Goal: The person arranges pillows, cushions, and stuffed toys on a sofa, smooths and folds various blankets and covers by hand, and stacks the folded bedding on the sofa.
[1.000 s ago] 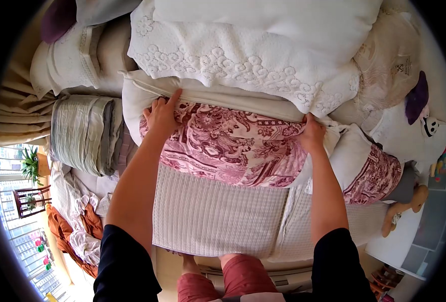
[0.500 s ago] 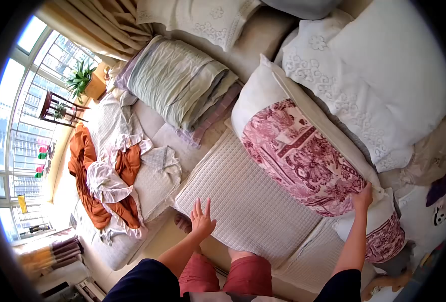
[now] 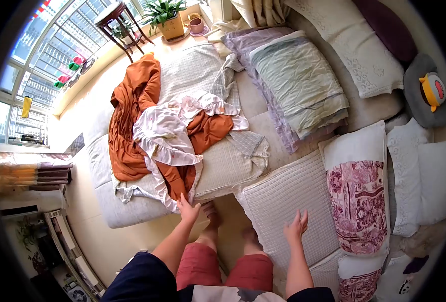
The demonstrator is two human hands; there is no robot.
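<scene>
My left hand [image 3: 188, 209] has its fingers apart and holds nothing. It is at the near edge of the orange quilt [image 3: 132, 146] and the white ruffled cloth [image 3: 162, 131]; whether it touches them I cannot tell. Over the white quilted sofa cover [image 3: 283, 191], my right hand [image 3: 296, 226] hovers with loosely stretched fingers and nothing in it. To its right a white pillow with a red patterned panel [image 3: 358, 206] lies against the backrest cushions, and a second patterned pillow [image 3: 359, 286] is below it.
A folded pale green quilt [image 3: 301, 80] rests on a lilac cloth [image 3: 278, 116] at the back. A potted plant [image 3: 171, 25] and a dark wooden stand [image 3: 117, 22] are by the window. A grey cushion with a penguin face [image 3: 428, 90] sits at far right.
My right hand has let go of the patterned pillow and moved left. The view has turned left toward the orange quilt, and my left hand is now near it.
</scene>
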